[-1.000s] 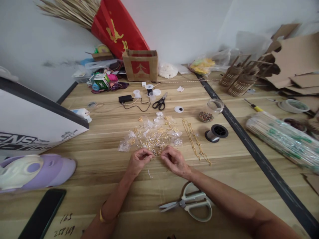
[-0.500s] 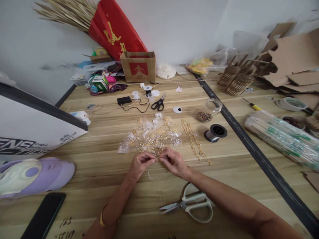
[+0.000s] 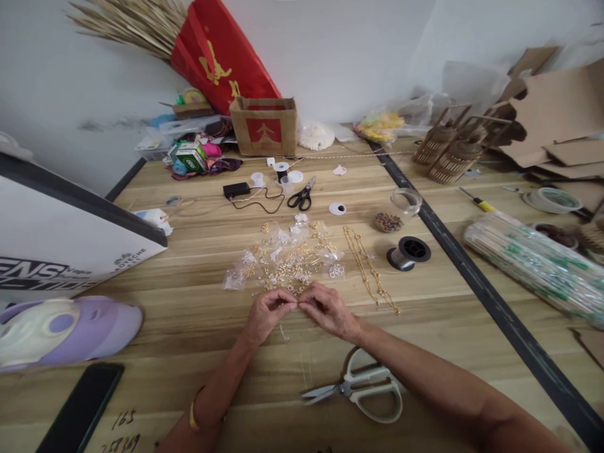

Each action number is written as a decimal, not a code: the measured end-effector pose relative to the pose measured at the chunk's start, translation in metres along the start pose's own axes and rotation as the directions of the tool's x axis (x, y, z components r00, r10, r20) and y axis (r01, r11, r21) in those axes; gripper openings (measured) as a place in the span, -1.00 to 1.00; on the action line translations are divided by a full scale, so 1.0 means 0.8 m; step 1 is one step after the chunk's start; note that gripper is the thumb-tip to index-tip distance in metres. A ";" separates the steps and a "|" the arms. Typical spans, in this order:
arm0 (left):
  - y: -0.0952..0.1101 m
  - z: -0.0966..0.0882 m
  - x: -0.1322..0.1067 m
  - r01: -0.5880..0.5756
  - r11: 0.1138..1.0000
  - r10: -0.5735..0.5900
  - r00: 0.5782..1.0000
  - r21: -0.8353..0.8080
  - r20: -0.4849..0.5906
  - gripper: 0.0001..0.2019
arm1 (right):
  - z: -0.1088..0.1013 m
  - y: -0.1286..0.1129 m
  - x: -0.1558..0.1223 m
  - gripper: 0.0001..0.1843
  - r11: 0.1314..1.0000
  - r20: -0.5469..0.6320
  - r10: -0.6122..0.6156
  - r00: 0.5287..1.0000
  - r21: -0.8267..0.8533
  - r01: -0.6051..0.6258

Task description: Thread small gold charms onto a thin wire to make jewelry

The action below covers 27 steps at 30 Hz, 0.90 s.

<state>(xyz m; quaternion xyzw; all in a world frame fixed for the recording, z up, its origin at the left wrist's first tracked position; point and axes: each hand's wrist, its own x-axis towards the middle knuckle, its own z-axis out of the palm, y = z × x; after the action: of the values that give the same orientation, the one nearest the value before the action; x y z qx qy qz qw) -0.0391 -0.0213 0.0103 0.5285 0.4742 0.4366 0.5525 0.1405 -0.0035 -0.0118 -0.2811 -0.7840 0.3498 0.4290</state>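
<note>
My left hand [image 3: 270, 314] and my right hand [image 3: 328, 309] meet fingertip to fingertip at the near edge of a pile of gold and clear beads [image 3: 287, 267]. Both are closed in a pinch; whatever sits between the fingers is too small to make out. Just below my left hand shows a short thin beaded strand [image 3: 284, 332]; I cannot tell if it hangs from the fingers or lies on the table. White-handled scissors [image 3: 372, 390] rest open near my right forearm. To the right of the beads lies a gold chain [image 3: 365, 267].
A spool of thin wire [image 3: 406, 253] and a jar of coloured beads [image 3: 394, 212] stand right of the chain. Black scissors [image 3: 301, 196] and a black adapter [image 3: 236, 189] lie farther back. On the left are a white box [image 3: 70, 233] and a phone [image 3: 82, 409].
My fingertips have come closer together and now touch or nearly touch. Both hands otherwise keep their place, and the things on the table have not moved.
</note>
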 end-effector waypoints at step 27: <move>-0.003 -0.001 -0.001 -0.044 0.999 0.044 0.999 0.020 0.001 -0.85 | 0.000 -0.005 0.003 -0.88 1.000 0.024 0.027 0.999 0.013 -0.027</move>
<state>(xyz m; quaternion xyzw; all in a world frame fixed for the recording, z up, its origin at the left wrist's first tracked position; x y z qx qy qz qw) -0.0400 -0.0221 0.0077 0.5441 0.4668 0.4438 0.5376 0.1388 -0.0038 -0.0078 -0.2846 -0.7827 0.3644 0.4166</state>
